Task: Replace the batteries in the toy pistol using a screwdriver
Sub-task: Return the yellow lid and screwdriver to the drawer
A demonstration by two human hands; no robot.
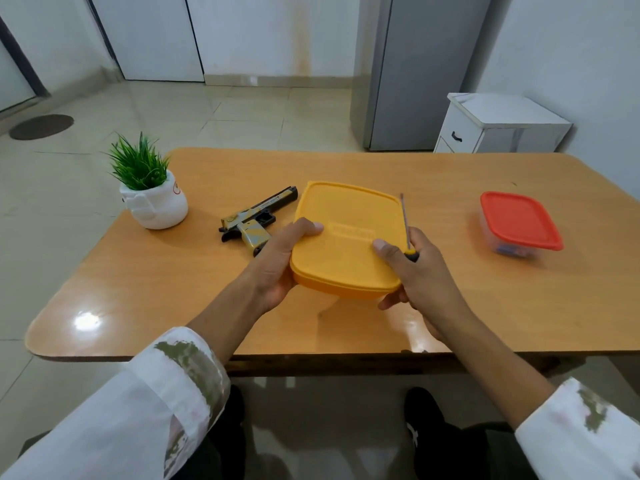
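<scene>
Left grip (277,261) and right grip (419,275) are curled round the yellow box (346,244) over the counter (138,289). Left of the box, the toy pistol (257,220) is laid flat. At its right edge, the screwdriver (405,220) is held by the right grip.
</scene>
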